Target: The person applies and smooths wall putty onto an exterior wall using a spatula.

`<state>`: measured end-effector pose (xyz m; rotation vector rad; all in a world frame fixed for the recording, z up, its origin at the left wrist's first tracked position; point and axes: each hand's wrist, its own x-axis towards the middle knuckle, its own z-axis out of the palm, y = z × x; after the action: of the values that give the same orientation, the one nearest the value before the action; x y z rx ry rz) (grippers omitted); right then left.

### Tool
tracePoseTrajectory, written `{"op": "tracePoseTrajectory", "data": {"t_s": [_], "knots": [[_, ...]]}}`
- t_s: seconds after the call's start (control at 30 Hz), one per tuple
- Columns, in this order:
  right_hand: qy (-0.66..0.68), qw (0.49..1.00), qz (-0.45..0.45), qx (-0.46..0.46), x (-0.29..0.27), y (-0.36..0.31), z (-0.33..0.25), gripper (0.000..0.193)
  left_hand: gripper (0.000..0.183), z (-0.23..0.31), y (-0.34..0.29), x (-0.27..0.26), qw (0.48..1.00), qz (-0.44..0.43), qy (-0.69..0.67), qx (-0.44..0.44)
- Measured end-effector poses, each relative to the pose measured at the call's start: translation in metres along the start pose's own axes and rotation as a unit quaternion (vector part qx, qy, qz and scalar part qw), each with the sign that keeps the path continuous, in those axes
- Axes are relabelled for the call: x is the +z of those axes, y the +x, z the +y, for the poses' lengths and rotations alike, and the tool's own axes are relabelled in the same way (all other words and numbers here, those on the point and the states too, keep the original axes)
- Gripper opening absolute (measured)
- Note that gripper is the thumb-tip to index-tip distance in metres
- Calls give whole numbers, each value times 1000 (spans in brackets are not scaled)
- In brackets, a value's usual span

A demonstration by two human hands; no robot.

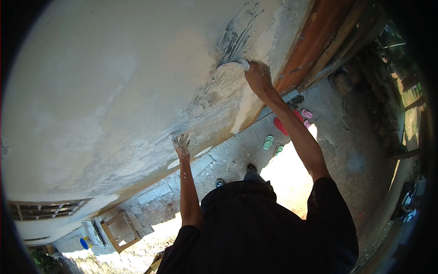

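Observation:
A pale plastered wall (114, 86) fills the left and upper part of the view. My right hand (258, 75) is up against it, fingers closed, beside a whitish, smeared edge. What it grips is mostly hidden and cannot be named. Dark grey curved streaks (237, 34) mark the wall just above that hand, and rough, patchy plaster runs down from it to the left. Lower down, my left hand (182, 145) has its fingers spread close to the wall; whether they touch it I cannot tell. White-grey plaster coats this hand, with flecks on the wrist.
A brown wooden door frame (315, 41) stands right of my right hand. On the floor lie green slippers (268, 142), red slippers (280, 126) and pink slippers (306, 113). At lower left are a barred window (50, 209), a wood-framed panel (132, 223) and a blue bucket (85, 243).

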<state>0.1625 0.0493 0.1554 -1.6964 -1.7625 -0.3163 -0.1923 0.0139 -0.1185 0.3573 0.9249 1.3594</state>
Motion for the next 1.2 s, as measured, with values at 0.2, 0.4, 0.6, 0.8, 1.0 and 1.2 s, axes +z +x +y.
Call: {"op": "tracePoseTrajectory", "data": {"t_s": [0.2,0.4,0.6,0.8,1.0,1.2], "knots": [[24,999,-15,39,-63,-13,-27,20,75,-4,-1,-4,999,23,8,23],[-139,988,-33,-54,17,-34,-33,27,79,-25,3,5,999,10,10,34],[-222,954,-75,-190,107,-79,-44,43,69,-41,2,22,999,12,12,50],[-145,957,-142,-208,122,-137,-44,41,68,-41,4,38,998,20,-7,56],[-121,943,-247,-189,60,-83,-35,26,72,-49,6,41,997,42,0,70],[-173,953,-122,-218,-28,17,-19,12,72,-60,9,50,995,45,-17,82]]}}
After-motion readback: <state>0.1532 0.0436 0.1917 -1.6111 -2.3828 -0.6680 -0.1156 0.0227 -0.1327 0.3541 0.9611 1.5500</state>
